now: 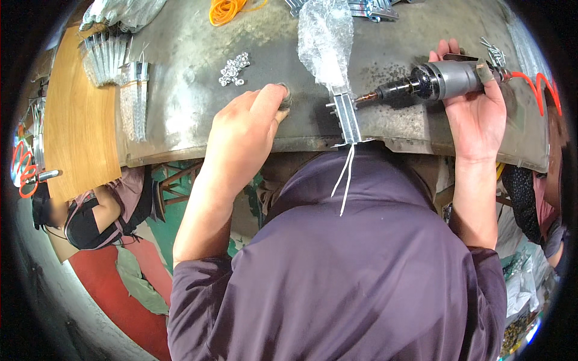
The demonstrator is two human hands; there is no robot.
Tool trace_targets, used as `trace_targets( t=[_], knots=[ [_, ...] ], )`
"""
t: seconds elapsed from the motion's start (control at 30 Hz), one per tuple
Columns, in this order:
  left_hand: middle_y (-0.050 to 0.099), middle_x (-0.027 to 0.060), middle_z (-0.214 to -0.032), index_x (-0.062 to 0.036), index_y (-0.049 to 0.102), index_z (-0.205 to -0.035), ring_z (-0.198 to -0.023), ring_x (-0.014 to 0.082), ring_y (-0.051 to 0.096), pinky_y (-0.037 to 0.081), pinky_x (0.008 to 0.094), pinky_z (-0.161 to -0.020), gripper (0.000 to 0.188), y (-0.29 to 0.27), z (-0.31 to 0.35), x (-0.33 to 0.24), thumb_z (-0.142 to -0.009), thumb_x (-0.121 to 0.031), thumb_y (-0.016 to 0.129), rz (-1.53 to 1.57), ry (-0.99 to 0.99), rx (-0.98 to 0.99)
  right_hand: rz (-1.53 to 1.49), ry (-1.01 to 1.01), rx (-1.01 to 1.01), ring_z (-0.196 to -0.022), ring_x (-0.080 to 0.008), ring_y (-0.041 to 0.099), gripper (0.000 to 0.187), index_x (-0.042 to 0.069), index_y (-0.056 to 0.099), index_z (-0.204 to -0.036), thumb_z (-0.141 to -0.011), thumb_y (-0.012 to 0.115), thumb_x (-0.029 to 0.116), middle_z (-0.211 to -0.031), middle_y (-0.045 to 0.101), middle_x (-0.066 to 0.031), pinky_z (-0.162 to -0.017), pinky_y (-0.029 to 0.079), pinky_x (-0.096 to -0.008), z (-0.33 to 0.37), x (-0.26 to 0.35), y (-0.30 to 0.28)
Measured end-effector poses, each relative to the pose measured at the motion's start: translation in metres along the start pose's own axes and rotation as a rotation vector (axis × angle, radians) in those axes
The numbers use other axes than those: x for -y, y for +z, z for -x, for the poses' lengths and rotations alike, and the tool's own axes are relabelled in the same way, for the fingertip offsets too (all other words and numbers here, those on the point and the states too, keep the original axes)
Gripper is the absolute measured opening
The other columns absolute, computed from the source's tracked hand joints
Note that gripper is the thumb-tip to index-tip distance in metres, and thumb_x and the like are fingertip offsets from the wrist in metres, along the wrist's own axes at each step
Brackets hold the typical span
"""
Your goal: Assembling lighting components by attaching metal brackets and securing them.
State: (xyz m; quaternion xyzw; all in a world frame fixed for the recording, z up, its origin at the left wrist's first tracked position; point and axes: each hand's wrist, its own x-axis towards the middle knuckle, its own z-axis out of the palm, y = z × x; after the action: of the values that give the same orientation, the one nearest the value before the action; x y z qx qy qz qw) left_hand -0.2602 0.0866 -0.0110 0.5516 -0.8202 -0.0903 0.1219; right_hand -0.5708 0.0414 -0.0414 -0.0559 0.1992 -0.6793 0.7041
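Note:
A pneumatic screwdriver with a grey and black body lies across the palm of my right hand, the thumb closed over it. Its copper-coloured tip points left, close beside a narrow metal rail; whether they touch I cannot tell. The rail lies near the table's front edge, with bubble wrap beyond it and two white cords hanging off its near end. My left hand is closed, knuckles up, on the table left of the rail. Grey wrapping shows at its fingertips; anything inside them is hidden.
Small nuts are piled beyond my left hand, with an orange cord coil farther back. Screws lie beyond the tool, whose red air hose runs right. Bubble-wrapped rails lie left. Another person sits at the left.

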Motion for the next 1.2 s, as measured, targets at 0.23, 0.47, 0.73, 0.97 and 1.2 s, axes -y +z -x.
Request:
trace_targets(
  t=[0.23,0.47,0.73,0.97,1.2],
  knots=[
    [0.059,0.0122,-0.083,-0.0043,0.054,-0.097,-0.075,0.0310,0.057,0.046,0.0387,-0.065,0.025,0.008,0.009,-0.002,-0.074,-0.002,0.064,0.010,0.075,-0.149,-0.070,0.029,0.029,-0.128,-0.0391,0.032,0.050,-0.012,0.025,-0.129,-0.087,0.047,0.004,-0.133,0.036,-0.0268,-0.110,0.021,-0.0562,0.000,0.000,-0.003],
    [0.060,0.0137,-0.084,-0.0034,0.055,-0.098,-0.075,0.0298,0.059,0.046,0.0369,-0.066,0.026,0.011,0.008,0.008,-0.075,-0.004,0.066,0.035,0.057,-0.153,0.003,-0.016,0.024,-0.127,-0.0408,0.032,0.048,-0.013,0.026,-0.128,-0.087,0.046,0.004,-0.133,0.035,-0.0282,-0.110,0.021,-0.0564,0.001,0.001,-0.003],
    [0.060,0.0118,-0.089,-0.0033,0.048,-0.096,-0.081,0.0245,0.059,0.048,0.0334,-0.074,0.022,0.031,0.000,-0.002,-0.078,0.007,0.057,0.631,-0.111,-0.192,0.003,-0.037,-0.004,-0.127,-0.0411,0.032,0.047,-0.013,0.026,-0.127,-0.088,0.045,0.004,-0.132,0.036,-0.0283,-0.110,0.021,-0.0566,0.002,-0.003,0.000],
    [0.057,0.0097,-0.095,-0.0034,0.040,-0.092,-0.085,0.0144,0.056,0.048,0.0290,-0.080,0.024,0.047,-0.006,-0.034,-0.082,0.010,0.057,1.446,-0.141,-0.345,-0.042,-0.010,0.019,-0.127,-0.0409,0.033,0.047,-0.012,0.026,-0.128,-0.088,0.045,0.005,-0.133,0.035,-0.0284,-0.109,0.021,-0.0566,0.001,-0.002,-0.002],
    [0.055,0.0106,-0.098,-0.0008,0.041,-0.092,-0.085,0.0121,0.055,0.046,0.0236,-0.076,0.026,0.054,-0.002,-0.035,-0.078,0.013,0.059,1.065,0.026,-0.493,-0.071,-0.011,0.029,-0.126,-0.0402,0.035,0.044,-0.011,0.028,-0.127,-0.092,0.042,0.010,-0.131,0.038,-0.0269,-0.109,0.023,-0.0558,0.000,-0.002,-0.004]
  ],
)
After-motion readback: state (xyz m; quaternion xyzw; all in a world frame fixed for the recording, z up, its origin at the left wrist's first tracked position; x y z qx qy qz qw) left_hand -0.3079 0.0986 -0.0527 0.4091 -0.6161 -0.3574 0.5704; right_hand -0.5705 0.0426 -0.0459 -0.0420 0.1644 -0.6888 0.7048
